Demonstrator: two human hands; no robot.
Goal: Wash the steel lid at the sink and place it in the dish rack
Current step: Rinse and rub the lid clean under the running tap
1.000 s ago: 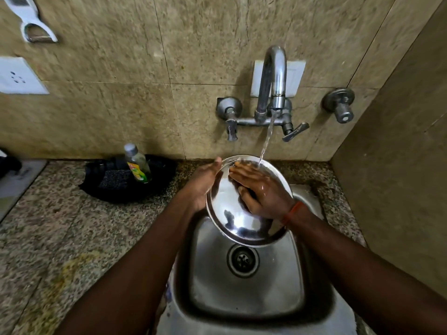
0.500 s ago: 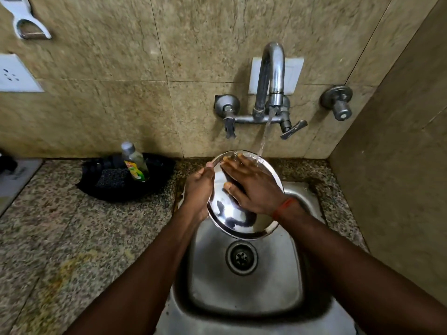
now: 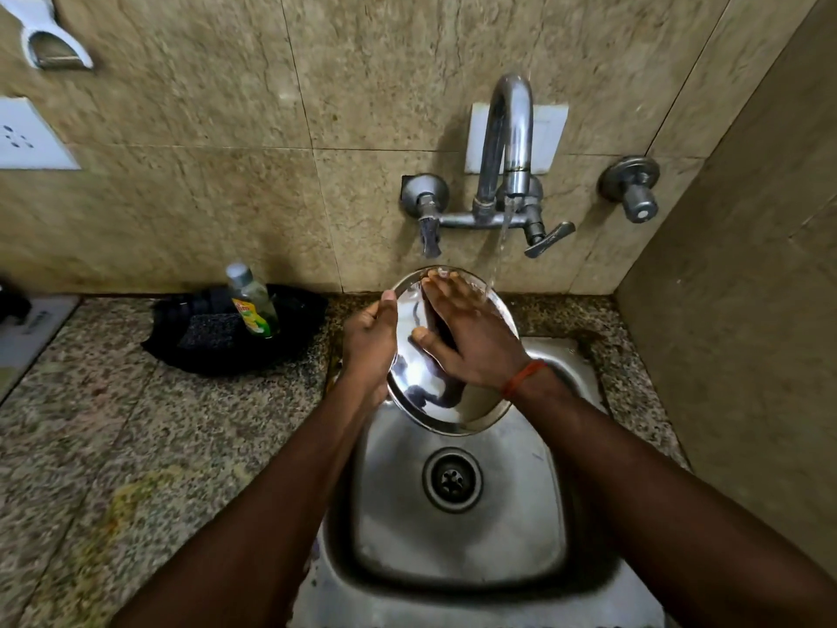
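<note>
A round steel lid (image 3: 435, 401) is held tilted over the steel sink (image 3: 457, 537), its top edge near the wall. My left hand (image 3: 369, 342) grips its left rim, thumb on the front face. My right hand (image 3: 471, 337) lies flat on the lid's shiny face with fingers spread, an orange thread at the wrist. Water runs from the curved tap (image 3: 507, 142) and lands on the lid's upper right edge. The dish rack is not in view.
A dish soap bottle (image 3: 253, 303) stands in a black tray (image 3: 299, 328) with a dark scrub pad (image 3: 210, 330) on the granite counter (image 3: 113, 446) at left. A separate valve (image 3: 632, 192) sticks out of the wall at right. A tiled side wall closes the right.
The lid has been lifted slightly higher and tilted more upright toward the wall. My right hand has slid up its face.
</note>
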